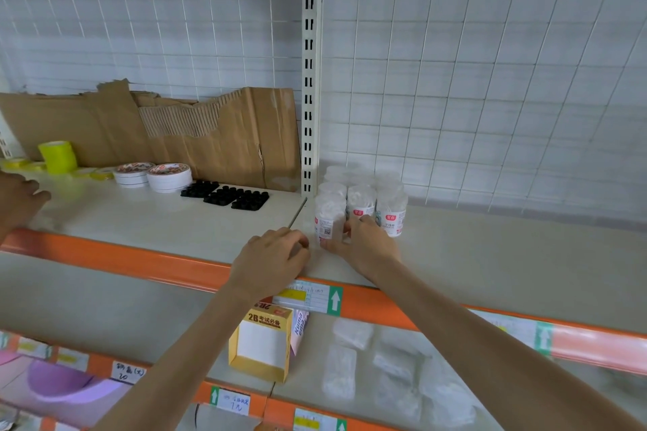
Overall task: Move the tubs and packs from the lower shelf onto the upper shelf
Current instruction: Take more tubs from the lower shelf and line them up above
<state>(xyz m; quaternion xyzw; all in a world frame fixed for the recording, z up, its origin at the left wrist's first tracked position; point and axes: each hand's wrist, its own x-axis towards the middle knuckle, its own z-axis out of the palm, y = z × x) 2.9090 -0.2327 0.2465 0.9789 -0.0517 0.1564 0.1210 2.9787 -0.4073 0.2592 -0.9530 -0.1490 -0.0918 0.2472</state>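
Several clear tubs of cotton swabs (pixel 391 201) with red labels stand clustered on the upper shelf (pixel 507 255), beside the slotted upright post (pixel 308 98). My right hand (pixel 364 245) grips the front tub (pixel 328 212) near its base, thumb at the front and fingers behind it. My left hand (pixel 271 261) rests on the shelf just left of that tub, fingers loosely curled, holding nothing. On the lower shelf (pixel 105 308), several clear plastic packs (pixel 339 374) lie flat under my right arm.
A yellow open box (pixel 261 343) stands on the lower shelf beside the packs. On the upper shelf's left bay are torn cardboard (pixel 210 136), tape rolls (pixel 168 177), black trays (pixel 227 194) and yellow tape (pixel 57 156). Another hand (pixel 19 201) reaches in at the left edge.
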